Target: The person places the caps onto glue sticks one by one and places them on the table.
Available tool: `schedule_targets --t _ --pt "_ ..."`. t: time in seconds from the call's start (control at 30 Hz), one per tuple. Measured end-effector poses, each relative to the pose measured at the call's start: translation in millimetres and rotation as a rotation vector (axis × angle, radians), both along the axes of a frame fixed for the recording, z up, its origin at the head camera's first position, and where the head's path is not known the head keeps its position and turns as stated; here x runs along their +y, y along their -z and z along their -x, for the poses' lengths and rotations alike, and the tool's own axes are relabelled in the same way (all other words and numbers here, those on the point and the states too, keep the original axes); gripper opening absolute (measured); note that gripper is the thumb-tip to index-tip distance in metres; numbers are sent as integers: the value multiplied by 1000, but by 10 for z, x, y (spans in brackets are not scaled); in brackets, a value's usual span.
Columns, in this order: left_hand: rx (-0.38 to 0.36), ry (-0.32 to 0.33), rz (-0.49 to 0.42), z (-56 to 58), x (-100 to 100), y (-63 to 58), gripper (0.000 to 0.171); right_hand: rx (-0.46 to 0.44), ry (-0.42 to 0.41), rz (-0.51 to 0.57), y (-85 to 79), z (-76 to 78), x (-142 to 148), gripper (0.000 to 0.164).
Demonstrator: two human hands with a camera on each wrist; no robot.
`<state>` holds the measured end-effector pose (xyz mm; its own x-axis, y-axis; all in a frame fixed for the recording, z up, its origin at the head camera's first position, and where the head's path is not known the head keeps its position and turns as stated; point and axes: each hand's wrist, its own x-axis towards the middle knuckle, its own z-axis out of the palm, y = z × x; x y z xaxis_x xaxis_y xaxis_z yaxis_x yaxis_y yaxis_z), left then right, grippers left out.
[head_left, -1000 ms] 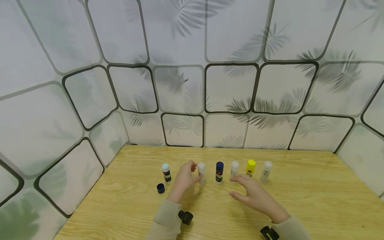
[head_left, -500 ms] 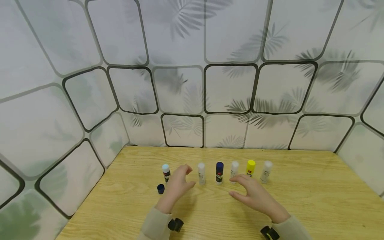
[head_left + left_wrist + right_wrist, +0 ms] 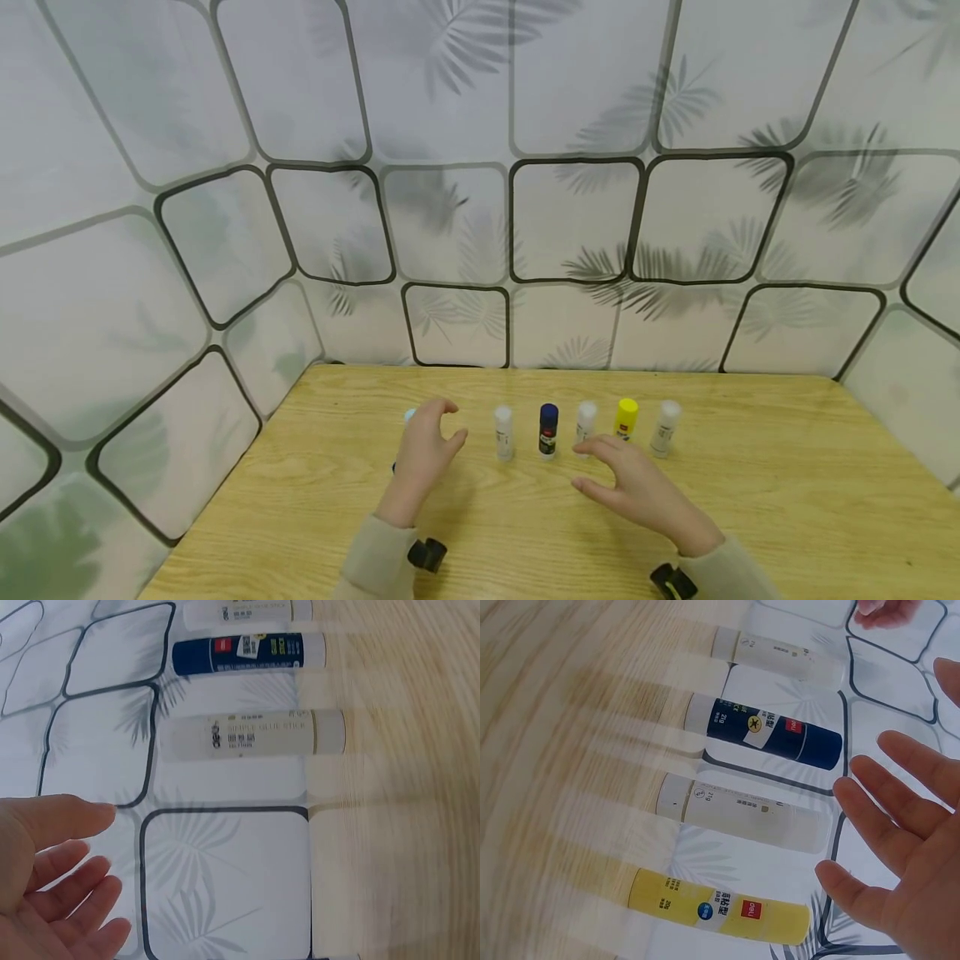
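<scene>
Several glue sticks stand upright in a row on the table. My left hand (image 3: 424,448) hovers in front of the leftmost one, a light-blue-capped glue stick (image 3: 409,414), with thumb and fingers apart and nothing held. It hides most of that stick and a dark blue cap (image 3: 394,468). Right of it stands a white glue stick (image 3: 504,433), then a navy glue stick (image 3: 549,432). My right hand (image 3: 637,492), fingers spread, is nearest a second white glue stick (image 3: 587,418) and a yellow glue stick (image 3: 626,417). The right wrist view shows a gap between fingers and sticks.
Another white glue stick (image 3: 665,429) ends the row on the right. The wooden table (image 3: 787,467) meets a patterned wall covering (image 3: 570,325) at the back and sides. Each wrist carries a black camera (image 3: 427,555).
My left hand has drawn away from the white glue stick and moved left, now covering the light-blue-capped stick and the loose cap. My right hand has stayed in place.
</scene>
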<state>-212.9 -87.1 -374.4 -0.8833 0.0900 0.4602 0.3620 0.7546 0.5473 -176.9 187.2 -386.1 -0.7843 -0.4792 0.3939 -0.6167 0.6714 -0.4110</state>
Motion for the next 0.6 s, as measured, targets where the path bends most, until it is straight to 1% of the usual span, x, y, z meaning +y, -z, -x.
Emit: schedule_targets --t 0.07,0.13,0.2,0.27,0.47,0.6 --pt "37 -20 -12 29 -45 3 30 -2 -1 -1 -6 -2 -3 33" --pt "58 -36 -25 55 -95 7 30 -8 -1 -2 -11 -4 -9 32" --pt "60 -52 -37 75 -147 4 31 -14 -1 -3 -13 -3 -15 33" --pt "45 -65 -55 88 -196 3 32 -20 0 -4 -12 -3 -19 33" --pt "-46 -107 -113 122 -308 20 38 -10 -6 -5 -2 -2 -26 33" --pt "-77 -121 -157 131 -366 57 41 -4 -8 -13 11 2 -31 32"
